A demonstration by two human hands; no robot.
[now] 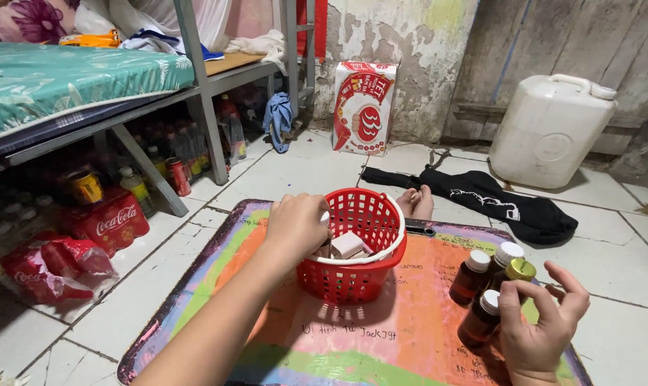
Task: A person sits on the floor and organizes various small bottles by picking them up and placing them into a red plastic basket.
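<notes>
Red plastic basket (352,268) with a lattice wall and white rim stands near the middle of the multicoloured painted board (381,343), which lies flat on the tiled floor (159,286) and serves as the worktop. Small pale blocks (347,245) lie inside the basket.

The left hand (295,225) reaches over the near rim of the basket. Its grip is curled around a small white object at the rim; what that object is cannot be told, because the fingers cover most of it. The hand comes in from above, which keeps the wrist clear of the basket wall.

The right hand (542,322) rests at the right edge of the board, with thumb and fingers pinched on the cap of the nearest small brown glass bottle (481,318). That bottle stands upright in a tight cluster with three others of the same kind: two with white caps (470,275) and one with a gold cap (518,270). Standing upright and close together, the bottles are within reach of one hand.

Two bare feet (415,204) show just beyond the basket. A white plastic jerrycan (549,129) stands by the wall, well apart.
</notes>
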